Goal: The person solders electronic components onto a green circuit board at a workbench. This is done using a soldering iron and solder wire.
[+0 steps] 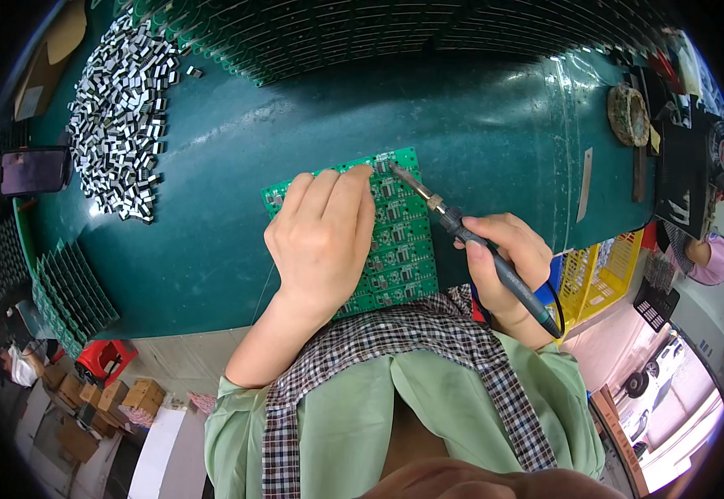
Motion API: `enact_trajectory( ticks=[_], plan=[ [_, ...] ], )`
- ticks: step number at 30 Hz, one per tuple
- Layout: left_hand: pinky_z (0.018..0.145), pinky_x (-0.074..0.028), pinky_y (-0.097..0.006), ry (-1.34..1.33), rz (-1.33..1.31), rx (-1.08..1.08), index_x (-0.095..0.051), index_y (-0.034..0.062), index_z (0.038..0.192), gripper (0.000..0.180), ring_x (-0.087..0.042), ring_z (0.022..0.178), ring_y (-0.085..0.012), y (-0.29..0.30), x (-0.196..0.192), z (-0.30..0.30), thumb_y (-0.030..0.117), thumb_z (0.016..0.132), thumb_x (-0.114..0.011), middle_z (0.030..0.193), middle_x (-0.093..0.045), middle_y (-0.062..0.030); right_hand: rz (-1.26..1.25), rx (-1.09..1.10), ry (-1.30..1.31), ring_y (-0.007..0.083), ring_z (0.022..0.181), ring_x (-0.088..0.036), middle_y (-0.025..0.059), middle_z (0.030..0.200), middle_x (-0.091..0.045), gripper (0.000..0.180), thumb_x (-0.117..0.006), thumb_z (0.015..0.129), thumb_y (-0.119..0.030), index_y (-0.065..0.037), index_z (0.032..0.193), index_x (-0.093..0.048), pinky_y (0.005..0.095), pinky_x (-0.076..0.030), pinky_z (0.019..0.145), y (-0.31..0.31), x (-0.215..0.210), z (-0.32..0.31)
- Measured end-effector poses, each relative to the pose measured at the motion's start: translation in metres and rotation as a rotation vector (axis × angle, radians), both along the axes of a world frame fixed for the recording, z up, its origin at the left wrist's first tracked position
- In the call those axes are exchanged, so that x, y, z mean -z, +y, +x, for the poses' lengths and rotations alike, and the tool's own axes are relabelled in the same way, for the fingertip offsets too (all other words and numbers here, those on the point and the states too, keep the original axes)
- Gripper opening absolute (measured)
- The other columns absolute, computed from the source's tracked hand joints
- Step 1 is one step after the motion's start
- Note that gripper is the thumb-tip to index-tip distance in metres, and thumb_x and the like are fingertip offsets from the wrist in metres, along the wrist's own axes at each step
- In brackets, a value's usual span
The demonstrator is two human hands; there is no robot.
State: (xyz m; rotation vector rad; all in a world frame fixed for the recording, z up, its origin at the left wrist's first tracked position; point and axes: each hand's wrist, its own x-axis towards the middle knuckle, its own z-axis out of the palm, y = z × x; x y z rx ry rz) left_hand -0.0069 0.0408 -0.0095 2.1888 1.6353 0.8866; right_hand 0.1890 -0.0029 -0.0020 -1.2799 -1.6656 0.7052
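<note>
A green panel of several joined circuit boards (402, 237) lies on the table close to my body. My left hand (318, 233) rests over its left part, fingers bent and pressed together, fingertips near the panel's far edge. From under this hand a thin wire (267, 287) trails toward me; the pinch on it is mostly hidden. In my right hand (507, 258) is a soldering iron (478, 241), gripped like a pen. Its tip meets or hovers just over the panel's far edge, right of my left fingertips; contact is too small to tell.
A heap of small black-and-white parts (125, 125) covers the far left. Racked green boards (75, 291) stand at the left edge, and more stacked boards (428, 33) line the back. At the right are a metal strip (585, 185), a round container (628, 115) and a yellow basket (615, 270).
</note>
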Motion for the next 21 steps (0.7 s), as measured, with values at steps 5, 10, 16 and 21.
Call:
enact_trajectory(
  ticks=[5,10,16,21],
  plan=[
    [0.055,-0.043,-0.032,0.001,-0.012,0.006,-0.065,0.0066,0.088,0.015,-0.053,0.060,-0.0212,-0.0002,0.0019,0.0013,-0.001,0.075,-0.067,0.070,-0.059,-0.0049,0.002,-0.004,-0.021,0.0210,0.057,-0.062,0.0134,0.071,-0.065,0.019,-0.070,0.072,-0.004,0.003,0.089,-0.065,0.0272,-0.049,0.052,0.0016,-0.0001,-0.0013],
    [0.055,-0.044,-0.032,0.016,-0.028,0.022,-0.065,0.0074,0.089,0.015,-0.053,0.062,-0.0213,-0.0018,0.0021,0.0026,0.000,0.076,-0.066,0.070,-0.058,-0.0046,0.020,-0.033,-0.027,0.0214,0.057,-0.062,0.0131,0.070,-0.064,0.020,-0.070,0.072,-0.004,0.003,0.089,-0.065,0.0274,-0.048,0.051,0.0007,0.0007,0.0001],
    [0.055,-0.044,-0.033,0.061,-0.051,0.080,-0.064,0.0077,0.091,0.016,-0.055,0.064,-0.0215,-0.0033,0.0024,0.0027,0.001,0.076,-0.066,0.073,-0.056,-0.0052,0.017,-0.057,-0.020,0.0223,0.056,-0.062,0.0131,0.070,-0.064,0.022,-0.070,0.071,-0.005,0.003,0.091,-0.065,0.0282,-0.048,0.050,-0.0046,-0.0028,0.0010],
    [0.055,-0.044,-0.032,-0.038,-0.107,0.051,-0.063,0.0059,0.090,0.018,-0.056,0.065,-0.0220,-0.0074,0.0007,-0.0010,-0.003,0.075,-0.066,0.075,-0.056,-0.0062,0.142,-0.036,-0.070,0.0219,0.052,-0.060,0.0123,0.066,-0.062,0.018,-0.067,0.071,-0.004,0.003,0.087,-0.064,0.0288,-0.047,0.047,-0.0056,-0.0048,0.0073]
  ],
)
